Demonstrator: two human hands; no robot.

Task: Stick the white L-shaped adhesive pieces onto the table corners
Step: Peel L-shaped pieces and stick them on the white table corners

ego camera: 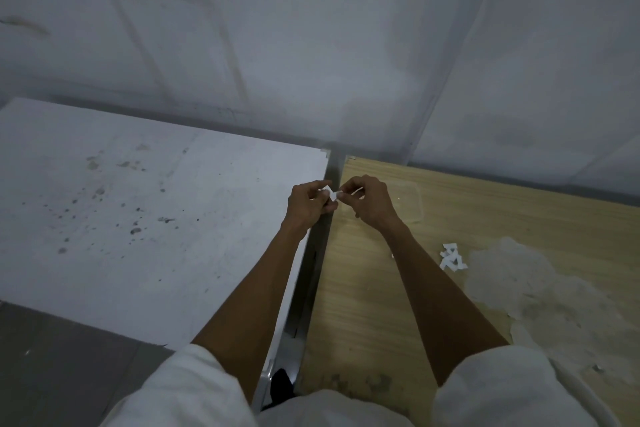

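Now 2 hands meet over the gap between 2 counters. The left hand and the right hand both pinch 1 small white piece with their fingertips. So each grip is closed tight on the piece, with the fingers curled in. The piece is up in the air, just above the gap, near the far corners of the counters. It is not stuck on a corner yet. I cannot tell its full shape, as the fingers hide part of it.

On the left is the grey counter. It has dark spots on it. On the right is the wood counter. A little pile of more white pieces lies on the wood counter, to the right of the right arm and well apart from the hands. A clear box lies on the wood counter too, just beside the right hand. A pale, worn patch spreads over the wood near the pile.

Both arms are bare, and white sleeves show at the bottom. A grey wall stands behind the counters. A bit of dark floor shows at the bottom left.
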